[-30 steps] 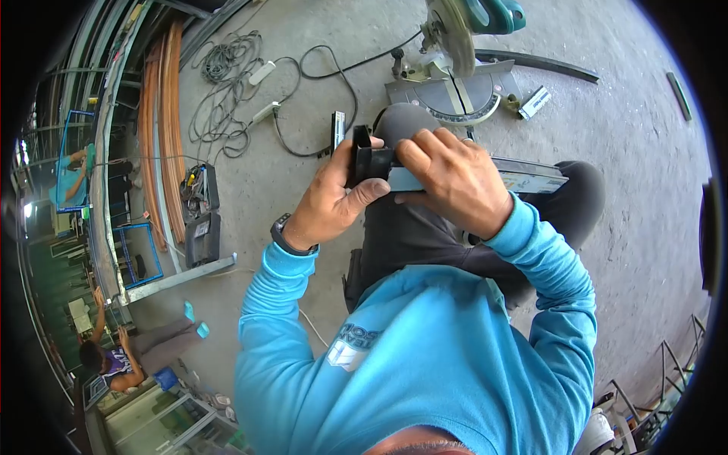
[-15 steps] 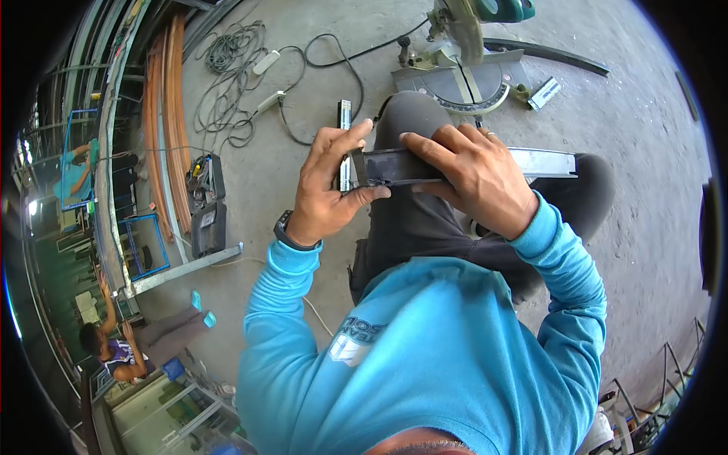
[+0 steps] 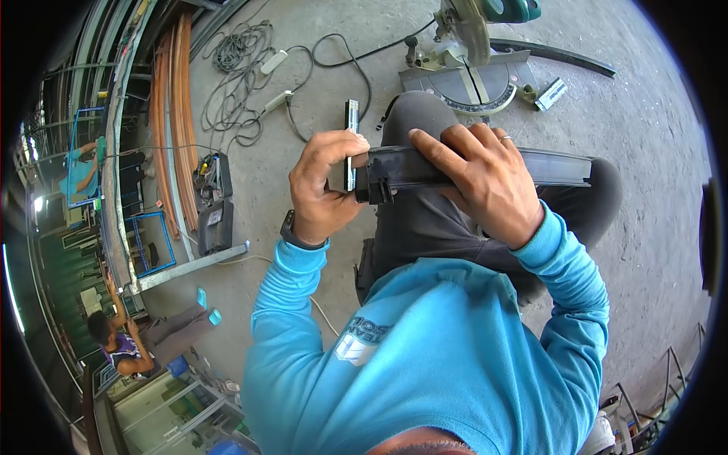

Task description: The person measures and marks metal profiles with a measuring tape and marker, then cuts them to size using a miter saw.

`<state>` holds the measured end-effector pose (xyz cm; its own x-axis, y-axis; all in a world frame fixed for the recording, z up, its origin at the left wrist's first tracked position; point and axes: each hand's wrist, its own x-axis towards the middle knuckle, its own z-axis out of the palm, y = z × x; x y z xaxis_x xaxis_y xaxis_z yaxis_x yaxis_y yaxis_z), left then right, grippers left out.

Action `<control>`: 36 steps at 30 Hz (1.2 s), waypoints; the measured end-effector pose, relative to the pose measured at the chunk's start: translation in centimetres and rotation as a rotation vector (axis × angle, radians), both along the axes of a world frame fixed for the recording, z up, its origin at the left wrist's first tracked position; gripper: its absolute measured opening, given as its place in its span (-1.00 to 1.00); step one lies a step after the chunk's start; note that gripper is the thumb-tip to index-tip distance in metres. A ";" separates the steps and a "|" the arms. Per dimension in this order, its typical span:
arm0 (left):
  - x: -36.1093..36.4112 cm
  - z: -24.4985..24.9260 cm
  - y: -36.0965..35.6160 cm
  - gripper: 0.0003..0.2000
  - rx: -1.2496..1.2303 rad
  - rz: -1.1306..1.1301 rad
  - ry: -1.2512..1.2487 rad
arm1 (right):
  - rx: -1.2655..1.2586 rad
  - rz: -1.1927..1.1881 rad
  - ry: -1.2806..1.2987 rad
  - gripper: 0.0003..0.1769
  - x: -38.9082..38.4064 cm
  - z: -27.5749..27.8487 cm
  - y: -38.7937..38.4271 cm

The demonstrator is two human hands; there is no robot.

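Right hand (image 3: 485, 182) grip clenched on one dark profile (image 3: 557, 168); left hand (image 3: 322, 186) grip pinching one short strip (image 3: 351, 114).

L hand (image 3: 322, 186) & R hand (image 3: 489, 182) grip dark profile (image 3: 557, 168) over knees, miter saw (image 3: 462, 72) beyond.

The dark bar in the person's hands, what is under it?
Grey-trousered knees and concrete floor lie below the dark bar. The right hand covers its middle, the left hand grips its end, so contact with the knees is hidden.
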<state>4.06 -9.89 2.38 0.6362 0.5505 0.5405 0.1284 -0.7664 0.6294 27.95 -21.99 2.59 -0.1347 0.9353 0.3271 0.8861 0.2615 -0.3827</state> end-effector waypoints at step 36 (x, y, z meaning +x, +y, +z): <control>1.3 -0.5 -0.6 -0.47 -0.108 -0.016 0.051 | 0.075 -0.070 -0.074 -0.34 -0.3 -1.6 0.3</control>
